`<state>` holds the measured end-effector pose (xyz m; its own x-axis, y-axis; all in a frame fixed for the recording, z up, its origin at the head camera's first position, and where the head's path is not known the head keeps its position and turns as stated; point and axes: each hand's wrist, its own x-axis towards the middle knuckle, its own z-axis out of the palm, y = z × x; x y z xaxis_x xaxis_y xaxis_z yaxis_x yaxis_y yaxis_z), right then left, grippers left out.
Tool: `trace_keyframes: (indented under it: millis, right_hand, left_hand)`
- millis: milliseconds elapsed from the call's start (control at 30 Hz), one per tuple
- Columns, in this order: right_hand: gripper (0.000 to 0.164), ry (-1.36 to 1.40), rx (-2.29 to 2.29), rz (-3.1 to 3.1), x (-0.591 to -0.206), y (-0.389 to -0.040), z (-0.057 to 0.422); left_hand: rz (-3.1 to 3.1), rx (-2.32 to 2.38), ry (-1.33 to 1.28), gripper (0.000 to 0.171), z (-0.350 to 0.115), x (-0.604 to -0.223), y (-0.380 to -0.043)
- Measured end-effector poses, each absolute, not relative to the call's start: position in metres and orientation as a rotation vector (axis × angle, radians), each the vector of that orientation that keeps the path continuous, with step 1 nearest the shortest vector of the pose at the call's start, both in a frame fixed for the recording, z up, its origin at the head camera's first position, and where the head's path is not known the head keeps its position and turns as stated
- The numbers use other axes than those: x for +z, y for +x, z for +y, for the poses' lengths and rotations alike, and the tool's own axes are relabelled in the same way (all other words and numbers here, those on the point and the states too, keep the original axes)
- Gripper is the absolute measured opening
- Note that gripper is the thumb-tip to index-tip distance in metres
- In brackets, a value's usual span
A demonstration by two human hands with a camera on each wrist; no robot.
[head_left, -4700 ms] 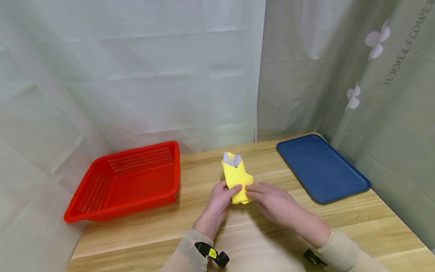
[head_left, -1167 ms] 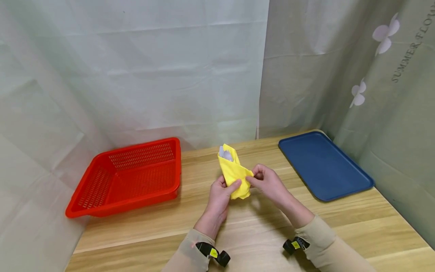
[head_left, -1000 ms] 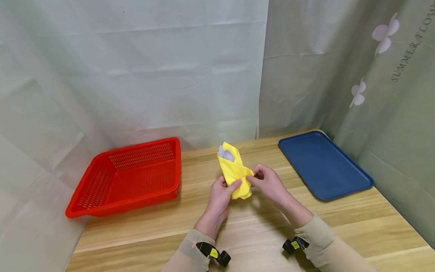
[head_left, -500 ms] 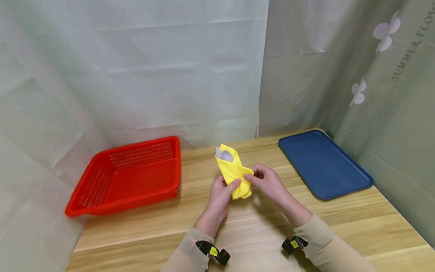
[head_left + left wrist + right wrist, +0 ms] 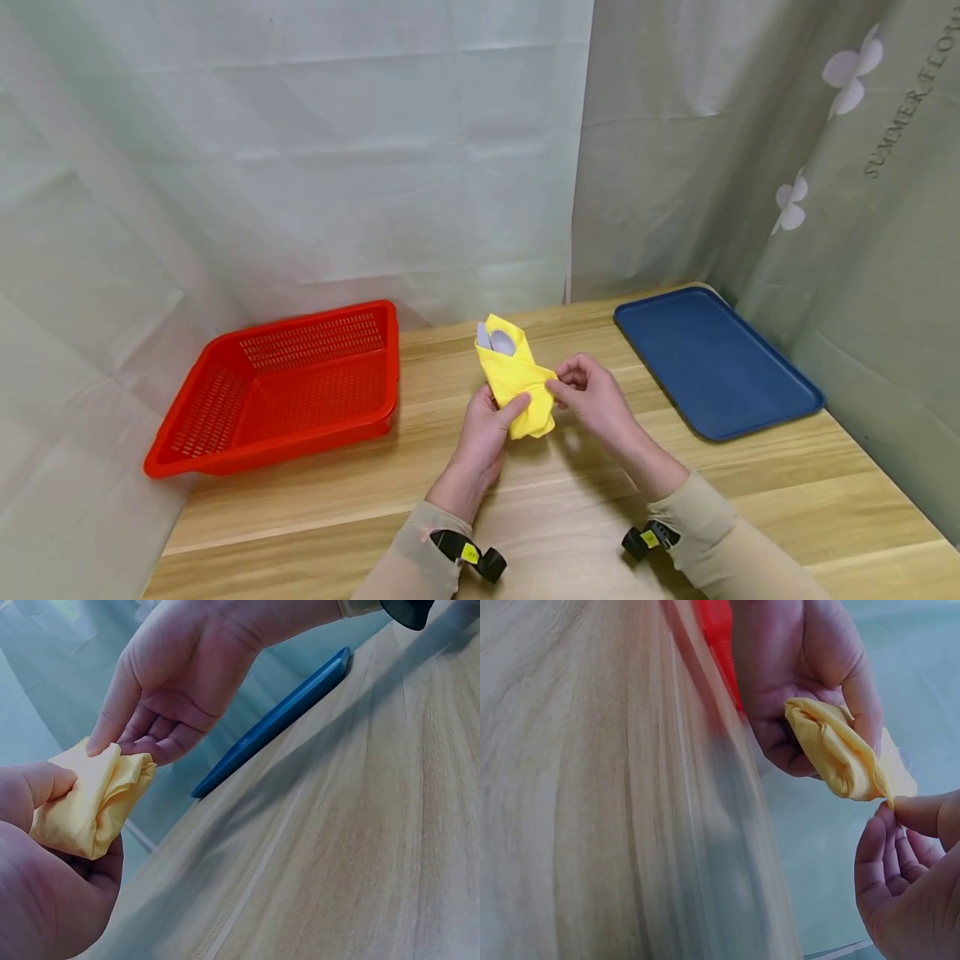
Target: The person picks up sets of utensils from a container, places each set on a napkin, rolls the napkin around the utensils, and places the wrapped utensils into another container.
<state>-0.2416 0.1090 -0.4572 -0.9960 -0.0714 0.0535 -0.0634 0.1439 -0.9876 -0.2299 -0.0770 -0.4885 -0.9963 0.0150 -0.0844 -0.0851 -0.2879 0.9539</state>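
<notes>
A yellow cloth napkin (image 5: 510, 377) is folded into a pouch, held above the table in the head view. From its top poke a pale purple spoon (image 5: 502, 342), a knife (image 5: 483, 336) and the tips of a fork (image 5: 496, 331), whose lower parts are hidden inside. My left hand (image 5: 483, 429) grips the lower part of the napkin, thumb across the front and fingers behind. My right hand (image 5: 596, 400) pinches the napkin's right edge between thumb and finger. In the right wrist view that pinched edge of the napkin (image 5: 840, 754) shows as a thin fold at the fingertips.
A red perforated plastic basket (image 5: 262, 458) stands on the wooden table (image 5: 315, 525) at the left. A blue tray (image 5: 720, 367) lies at the back right. Grey-white curtains (image 5: 337, 167) hang close behind the table and along both sides.
Earlier my right hand lay with fingers against the napkin's side; it now pinches the edge. The napkin has been raised and tilted leftward. Lately the right thumb has shifted slightly right.
</notes>
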Motion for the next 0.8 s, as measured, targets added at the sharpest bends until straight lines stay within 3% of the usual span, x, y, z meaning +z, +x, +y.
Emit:
trace_keyframes:
  millis: [367,633,800]
  right_hand:
    - [0.02,-0.202,-1.885,2.701,-0.455,-0.238,0.108]
    - [0.012,-0.495,-1.608,3.039,-0.446,-0.224,0.1]
    - [0.016,-0.534,-1.534,3.054,-0.449,-0.222,0.097]
  left_hand:
    - [1.865,2.482,-0.132,0.044,-0.078,-0.489,-0.229]
    - [1.91,2.498,-0.146,0.044,-0.079,-0.487,-0.229]
    - [1.915,2.491,-0.151,0.043,-0.079,-0.486,-0.229]
